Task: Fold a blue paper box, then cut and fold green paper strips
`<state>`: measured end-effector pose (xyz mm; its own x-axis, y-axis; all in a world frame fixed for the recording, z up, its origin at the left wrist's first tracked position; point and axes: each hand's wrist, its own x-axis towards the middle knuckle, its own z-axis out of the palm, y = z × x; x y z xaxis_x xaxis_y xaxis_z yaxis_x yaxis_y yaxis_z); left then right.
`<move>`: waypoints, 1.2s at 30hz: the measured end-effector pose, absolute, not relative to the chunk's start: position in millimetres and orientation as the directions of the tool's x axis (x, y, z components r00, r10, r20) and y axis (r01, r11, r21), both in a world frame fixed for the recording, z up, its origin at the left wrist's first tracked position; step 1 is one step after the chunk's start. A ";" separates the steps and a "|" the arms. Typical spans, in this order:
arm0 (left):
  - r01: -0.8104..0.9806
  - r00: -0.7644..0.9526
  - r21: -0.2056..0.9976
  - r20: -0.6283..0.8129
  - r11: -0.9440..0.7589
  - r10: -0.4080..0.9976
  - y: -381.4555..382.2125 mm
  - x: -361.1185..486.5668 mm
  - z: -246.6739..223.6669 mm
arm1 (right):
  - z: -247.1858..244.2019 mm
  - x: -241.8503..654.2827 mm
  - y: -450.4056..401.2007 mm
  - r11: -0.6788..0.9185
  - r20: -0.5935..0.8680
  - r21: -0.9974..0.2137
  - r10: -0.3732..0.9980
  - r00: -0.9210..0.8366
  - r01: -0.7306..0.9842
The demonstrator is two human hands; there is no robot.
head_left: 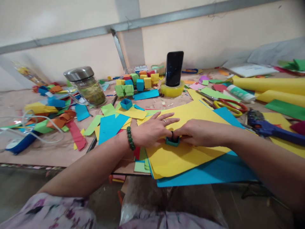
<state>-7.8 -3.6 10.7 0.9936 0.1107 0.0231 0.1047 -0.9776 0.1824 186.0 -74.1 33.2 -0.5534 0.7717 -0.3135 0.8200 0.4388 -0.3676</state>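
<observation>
A small dark teal paper box [172, 143], open at the top, rests on a large yellow sheet [176, 162] near the table's front edge. My left hand [152, 128], with a ring and a green bead bracelet, is at the box's left side; its thumb and index finger pinch the box wall while the other fingers stretch out. From the right, my right hand [194, 132] has its fingertips inside the box, bent against its wall. Blue sheets [202, 173] lie under the yellow one. Another blue open box [126, 104] stands farther back.
Behind are stacked paper cubes [140, 84], a phone [174, 68] on a yellow tape roll [172, 90] and a glass jar [88, 89]. At right lie scissors [228, 106], a glue stick [240, 93] and a blue glue gun [274, 128]. Paper strips [77, 133] and a white cable [43, 136] lie left.
</observation>
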 end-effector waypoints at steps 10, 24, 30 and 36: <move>0.113 0.984 0.182 0.112 -0.977 0.135 -3.3 -6.5 2.1 | 21.0 192.1 -68.0 0.529 -0.195 -0.334 0.771 -0.606 0.780; 0.098 0.976 0.272 0.162 -0.957 0.146 -1.2 -7.5 -3.7 | 28.7 188.2 -73.2 0.509 -0.195 -0.363 0.777 -0.598 0.780; 0.075 0.981 0.277 0.149 -0.958 0.120 -2.4 -8.1 0.7 | 29.6 188.2 -70.3 0.483 -0.245 -0.405 0.761 -0.601 0.777; 0.146 0.930 0.494 0.227 -0.857 0.289 0.2 -12.9 1.2 | 33.4 181.0 -76.6 0.418 -0.280 -0.326 0.814 -0.509 0.848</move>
<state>-12.9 0.2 1.2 0.9298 0.2894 0.2273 0.1459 -0.8570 0.4943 181.0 -76.6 33.4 -0.5091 0.8140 -0.2798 0.8478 0.4179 -0.3265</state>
